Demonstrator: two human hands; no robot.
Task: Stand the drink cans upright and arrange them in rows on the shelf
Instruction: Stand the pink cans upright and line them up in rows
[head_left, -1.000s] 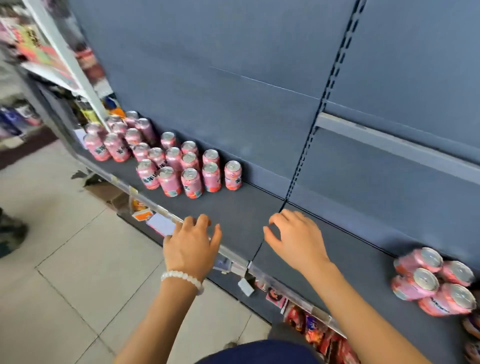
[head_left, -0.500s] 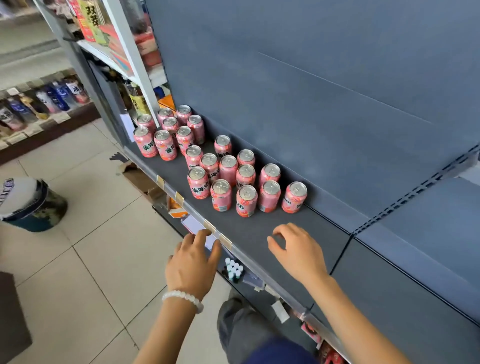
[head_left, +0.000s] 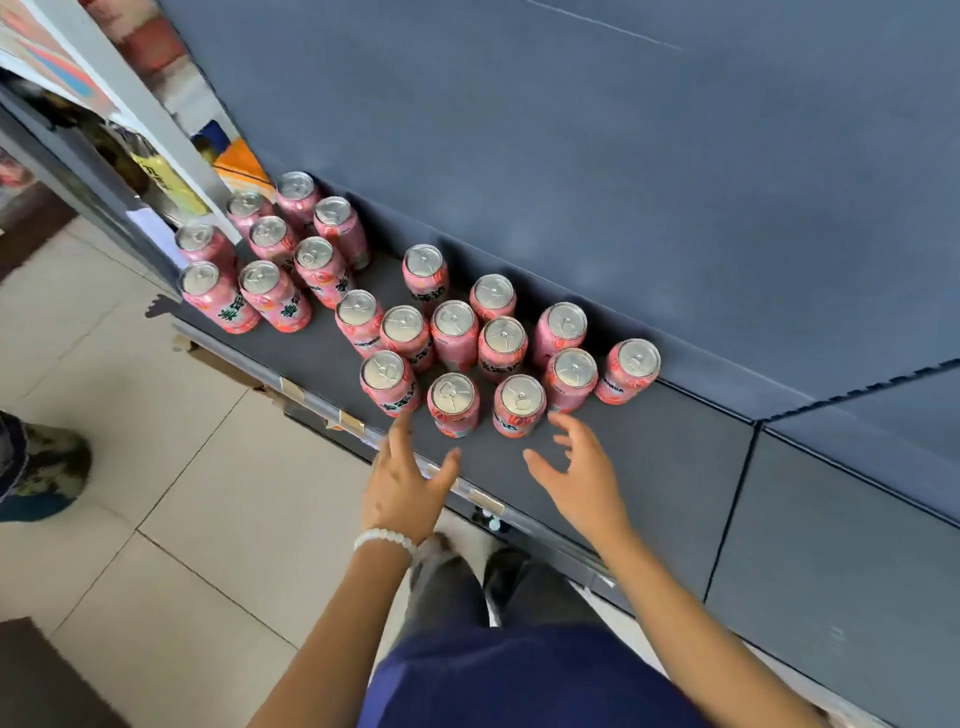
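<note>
Head view — cans (head_left: 453, 402) crowd shelf (head_left: 649, 467).

Pink drink cans (head_left: 453, 332) with silver tops, white swirls and dark lettering, dark grey-blue shelf (head_left: 649, 457) and back panel (head_left: 571, 156), beige tiled floor (head_left: 156, 493) with dark grout lines, white beaded bracelet (head_left: 385, 538), navy blue shirt (head_left: 519, 680), grey trousers (head_left: 447, 592)

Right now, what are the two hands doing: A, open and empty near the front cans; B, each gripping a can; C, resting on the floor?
A: the left hand and right hand have spread fingers holding nothing, just short of the front cans.
</note>
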